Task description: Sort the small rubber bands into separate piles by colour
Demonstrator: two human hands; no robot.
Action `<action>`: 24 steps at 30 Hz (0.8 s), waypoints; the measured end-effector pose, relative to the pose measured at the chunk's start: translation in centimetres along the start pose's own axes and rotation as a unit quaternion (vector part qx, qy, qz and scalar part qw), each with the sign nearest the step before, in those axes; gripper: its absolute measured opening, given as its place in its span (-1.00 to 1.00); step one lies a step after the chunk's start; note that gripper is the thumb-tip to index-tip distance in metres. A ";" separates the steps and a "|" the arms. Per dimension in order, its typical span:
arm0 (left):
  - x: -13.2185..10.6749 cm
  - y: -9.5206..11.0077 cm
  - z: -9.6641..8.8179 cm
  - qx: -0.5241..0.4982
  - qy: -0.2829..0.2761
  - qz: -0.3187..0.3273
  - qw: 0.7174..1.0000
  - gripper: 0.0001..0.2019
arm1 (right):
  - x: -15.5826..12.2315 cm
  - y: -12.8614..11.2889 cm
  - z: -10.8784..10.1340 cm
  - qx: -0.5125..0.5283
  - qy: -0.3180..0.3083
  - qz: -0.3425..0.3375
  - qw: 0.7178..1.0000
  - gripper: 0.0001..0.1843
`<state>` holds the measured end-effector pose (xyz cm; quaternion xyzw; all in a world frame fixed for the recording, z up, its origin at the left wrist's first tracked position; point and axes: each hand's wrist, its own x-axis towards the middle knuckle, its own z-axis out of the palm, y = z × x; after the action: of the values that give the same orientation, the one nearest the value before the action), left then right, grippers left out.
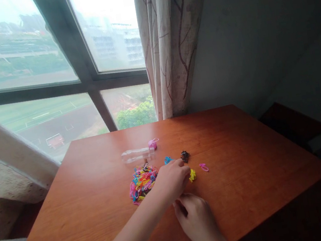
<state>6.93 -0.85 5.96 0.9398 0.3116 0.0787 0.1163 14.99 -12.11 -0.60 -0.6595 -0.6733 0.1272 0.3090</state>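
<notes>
My left hand [175,176] reaches over the table, its fingers curled downward between the small piles of rubber bands. Whatever those fingers may hold is hidden beneath them. Just below it, my right hand [197,213] has thumb and fingers drawn together; anything pinched there is too small to make out. A big mixed heap of coloured rubber bands [142,181] lies left of my left hand, partly covered by the wrist. Around the left fingers are small piles of blue bands [168,160], black bands [185,156] and yellow bands [192,175]. Pink bands [204,167] lie farther right.
A clear plastic tube [138,155] lies on its side behind the heap, with a pink cap [152,144] at its right end. Beyond the wooden table [240,173] are a window [117,74] and a patterned curtain [164,47]. The table's right edge slants toward me.
</notes>
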 end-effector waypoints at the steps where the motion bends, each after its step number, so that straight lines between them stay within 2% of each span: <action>1: 0.4 0.1 0.2 0.002 -0.003 0.000 1.000 -0.87 | -0.1 0.1 0.1 -0.003 0.002 -0.002 1.000 -0.80; 5: 0.8 0.1 0.5 0.006 -0.004 -0.005 1.000 -0.91 | -0.2 0.1 0.3 0.000 0.005 -0.006 1.000 -0.79; 10: -0.7 -0.6 0.2 0.004 0.012 -0.023 1.000 -0.92 | 0.1 0.0 0.2 0.011 0.010 -0.011 1.000 -0.79; 18: -6.7 -2.4 -1.3 0.007 0.056 -0.087 0.995 -0.83 | 0.3 -0.4 -0.2 0.008 0.006 -0.015 1.000 -0.76; 24: -11.5 -3.7 -0.2 -0.041 0.109 -0.126 0.985 -0.82 | 0.4 -0.6 -0.1 -0.021 0.008 -0.019 1.000 -0.80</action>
<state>-4.32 -4.88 4.28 0.8733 0.4350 0.1776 0.1290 14.60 -11.85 -0.07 -0.6540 -0.6856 0.1019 0.3032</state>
